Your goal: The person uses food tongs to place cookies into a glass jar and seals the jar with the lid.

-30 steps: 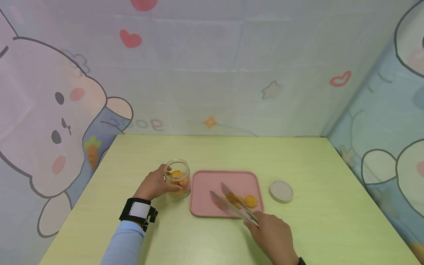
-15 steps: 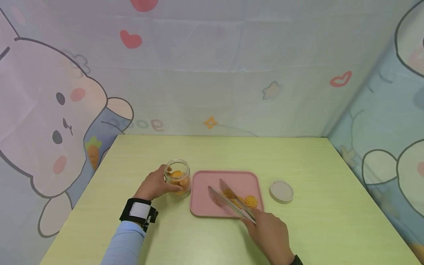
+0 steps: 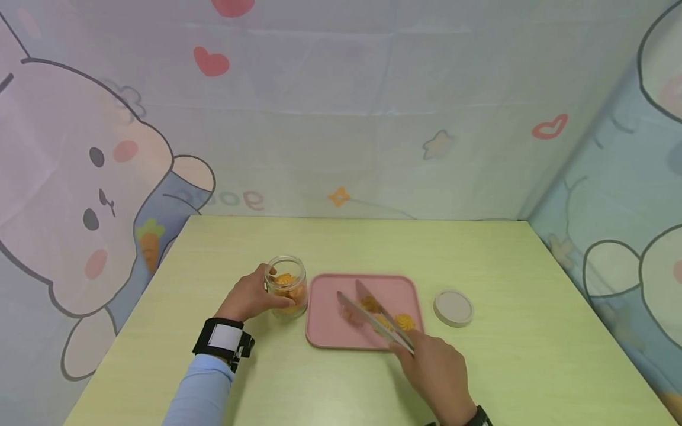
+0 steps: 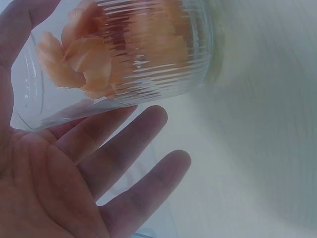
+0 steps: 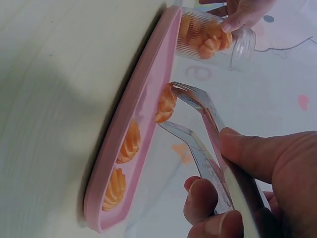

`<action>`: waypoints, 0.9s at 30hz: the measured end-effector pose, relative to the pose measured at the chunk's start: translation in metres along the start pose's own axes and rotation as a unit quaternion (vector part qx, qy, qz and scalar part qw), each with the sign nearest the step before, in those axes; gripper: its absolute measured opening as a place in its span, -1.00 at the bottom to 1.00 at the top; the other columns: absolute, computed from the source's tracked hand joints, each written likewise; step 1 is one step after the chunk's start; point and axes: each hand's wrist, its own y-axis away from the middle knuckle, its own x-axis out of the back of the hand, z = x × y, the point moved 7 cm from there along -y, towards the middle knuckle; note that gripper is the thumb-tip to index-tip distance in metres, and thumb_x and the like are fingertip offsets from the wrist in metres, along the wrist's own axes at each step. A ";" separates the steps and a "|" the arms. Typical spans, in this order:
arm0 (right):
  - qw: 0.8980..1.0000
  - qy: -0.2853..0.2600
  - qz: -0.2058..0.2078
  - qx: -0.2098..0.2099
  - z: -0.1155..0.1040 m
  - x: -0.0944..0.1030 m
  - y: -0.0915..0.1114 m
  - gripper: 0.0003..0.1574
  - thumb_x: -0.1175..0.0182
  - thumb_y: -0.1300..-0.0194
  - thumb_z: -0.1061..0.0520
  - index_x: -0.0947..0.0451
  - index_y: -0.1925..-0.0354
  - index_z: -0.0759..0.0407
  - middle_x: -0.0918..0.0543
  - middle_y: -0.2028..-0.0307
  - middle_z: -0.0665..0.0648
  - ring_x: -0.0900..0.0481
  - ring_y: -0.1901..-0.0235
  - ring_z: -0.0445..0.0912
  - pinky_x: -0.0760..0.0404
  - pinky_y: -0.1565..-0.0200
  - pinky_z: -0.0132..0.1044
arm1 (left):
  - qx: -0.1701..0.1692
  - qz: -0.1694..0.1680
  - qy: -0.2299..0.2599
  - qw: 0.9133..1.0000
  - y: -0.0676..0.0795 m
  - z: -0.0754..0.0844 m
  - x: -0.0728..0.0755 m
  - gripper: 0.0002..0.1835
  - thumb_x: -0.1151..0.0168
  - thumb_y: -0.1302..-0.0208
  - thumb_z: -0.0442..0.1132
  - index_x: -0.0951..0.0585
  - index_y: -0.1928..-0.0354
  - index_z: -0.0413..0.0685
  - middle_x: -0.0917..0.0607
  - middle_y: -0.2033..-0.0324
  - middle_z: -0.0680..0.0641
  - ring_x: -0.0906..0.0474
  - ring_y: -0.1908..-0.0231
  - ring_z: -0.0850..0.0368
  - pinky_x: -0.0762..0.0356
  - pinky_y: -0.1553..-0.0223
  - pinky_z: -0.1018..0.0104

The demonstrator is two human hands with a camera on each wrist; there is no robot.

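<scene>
My left hand (image 3: 250,294) holds a clear ribbed glass jar (image 3: 290,299) at the left edge of the pink tray (image 3: 330,333). Its thumb lies across the front, other fingers behind; piped swirl cookies (image 4: 94,59) fill part of the uncapped jar. Over the tray my right hand (image 3: 437,370) grips metal tongs (image 5: 214,131), thumb on one arm and curled fingers on the other. The tong tips stand either side of one swirl cookie (image 5: 166,103); whether it is lifted I cannot tell. Two more, a middle cookie (image 5: 130,143) and an end cookie (image 5: 115,189), lie on the tray.
A round pale lid (image 3: 453,307) lies right of the tray on the light wooden table (image 3: 511,349). Behind the table hangs a cartoon-printed cloth (image 3: 373,118), which continues along both sides.
The tongs and my right hand have shifted slightly away from me over the tray, and the cookie between the tips shows more apart from the others. My left hand and the jar stay put.
</scene>
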 end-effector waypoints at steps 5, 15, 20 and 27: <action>1.000 0.008 0.018 0.016 -0.003 0.006 -0.002 -0.61 -0.33 -0.12 -0.13 -0.54 0.50 0.15 -0.38 0.80 0.02 -0.23 0.82 -0.15 -0.14 0.82 -0.33 | 0.000 0.000 0.000 1.000 0.001 0.000 0.000 -0.09 -0.51 0.22 0.13 -0.37 -0.16 -0.21 -0.62 -0.01 -0.29 -0.50 0.05 -0.11 -0.48 0.05 -0.06; 0.998 0.003 0.043 0.034 -0.008 0.017 -0.007 -0.64 -0.35 -0.10 -0.11 -0.63 0.38 0.18 -0.35 0.81 -0.01 -0.20 0.83 -0.18 -0.11 0.83 -0.34 | -0.005 0.002 -0.002 1.000 0.001 0.002 0.001 -0.09 -0.52 0.22 0.12 -0.37 -0.15 -0.23 -0.62 0.00 -0.29 -0.50 0.04 -0.12 -0.48 0.04 -0.08; 0.998 0.000 0.050 0.041 -0.010 0.022 -0.010 -0.61 -0.35 -0.10 -0.10 -0.68 0.27 0.18 -0.34 0.82 -0.03 -0.20 0.83 -0.19 -0.12 0.84 -0.35 | -0.006 0.003 -0.003 1.000 0.000 0.001 0.000 -0.08 -0.51 0.22 0.13 -0.37 -0.16 -0.23 -0.62 -0.01 -0.28 -0.50 0.03 -0.13 -0.48 0.02 -0.09; 0.998 -0.006 0.046 0.033 -0.013 0.027 -0.014 -0.62 -0.34 -0.10 -0.10 -0.68 0.24 0.15 -0.39 0.80 -0.03 -0.24 0.81 -0.18 -0.17 0.83 -0.32 | -0.005 0.000 0.001 1.000 0.000 0.002 -0.001 -0.09 -0.51 0.21 0.11 -0.37 -0.16 -0.23 -0.62 -0.01 -0.28 -0.50 0.02 -0.13 -0.48 0.02 -0.09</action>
